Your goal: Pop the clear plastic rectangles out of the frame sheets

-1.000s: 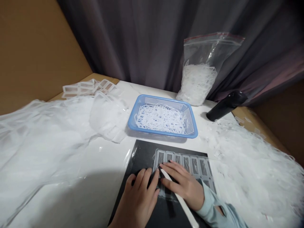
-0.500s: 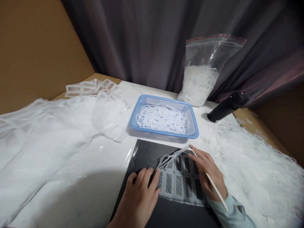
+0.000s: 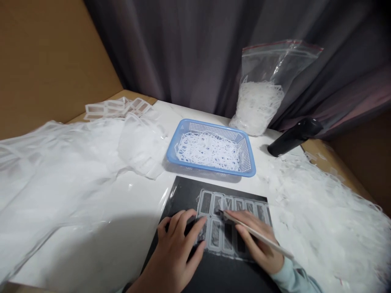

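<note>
White plastic frames [image 3: 215, 235] lie unpicked on the black mat [image 3: 186, 191], under the flat left hand [image 3: 179, 252]; the right hand [image 3: 256, 240] pinches a slim white stylus [image 3: 265, 239].

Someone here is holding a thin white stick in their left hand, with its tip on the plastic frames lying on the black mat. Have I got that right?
Not quite: the head view shows the thin white stick in the right hand, not the left. Its tip is on the plastic frames on the black mat, as you said.
</note>
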A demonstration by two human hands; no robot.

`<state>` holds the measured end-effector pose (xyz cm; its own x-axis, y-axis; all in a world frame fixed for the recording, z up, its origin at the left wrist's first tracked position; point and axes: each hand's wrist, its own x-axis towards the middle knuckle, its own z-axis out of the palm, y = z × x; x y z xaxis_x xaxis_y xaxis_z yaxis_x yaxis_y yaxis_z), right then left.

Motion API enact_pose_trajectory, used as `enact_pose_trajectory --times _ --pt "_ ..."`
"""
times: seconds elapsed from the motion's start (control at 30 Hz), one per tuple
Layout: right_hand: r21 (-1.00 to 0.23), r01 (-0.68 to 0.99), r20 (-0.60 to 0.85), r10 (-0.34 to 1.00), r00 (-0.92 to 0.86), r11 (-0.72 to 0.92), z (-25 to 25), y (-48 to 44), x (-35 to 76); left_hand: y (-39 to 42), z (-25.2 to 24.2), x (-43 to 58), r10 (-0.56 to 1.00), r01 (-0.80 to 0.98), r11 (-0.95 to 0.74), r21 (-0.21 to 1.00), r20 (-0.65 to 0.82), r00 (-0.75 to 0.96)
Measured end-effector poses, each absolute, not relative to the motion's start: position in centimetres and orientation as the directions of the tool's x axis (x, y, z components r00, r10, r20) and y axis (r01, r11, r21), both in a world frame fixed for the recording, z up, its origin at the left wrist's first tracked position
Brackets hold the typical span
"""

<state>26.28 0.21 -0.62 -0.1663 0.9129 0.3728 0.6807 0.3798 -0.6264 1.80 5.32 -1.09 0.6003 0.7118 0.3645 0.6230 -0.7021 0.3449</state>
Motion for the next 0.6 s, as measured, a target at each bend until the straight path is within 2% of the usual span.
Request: enact_pose_trajectory --times 0.17,0.6 --pt "-0.676 0.622 0.342 0.916 -0.210 0.395 -1.0 0.4 25.5 4.9 -1.4 2.2 0.621 0.551 -0.784 0.287 0.330 0.711" --pt "-0.668 0.604 0.350 0.900 -0.259 0.434 -1.1 0.6 25.7 4.1 -2.5 3.3 0.682 0.604 -0.731 0.316 0.341 0.647"
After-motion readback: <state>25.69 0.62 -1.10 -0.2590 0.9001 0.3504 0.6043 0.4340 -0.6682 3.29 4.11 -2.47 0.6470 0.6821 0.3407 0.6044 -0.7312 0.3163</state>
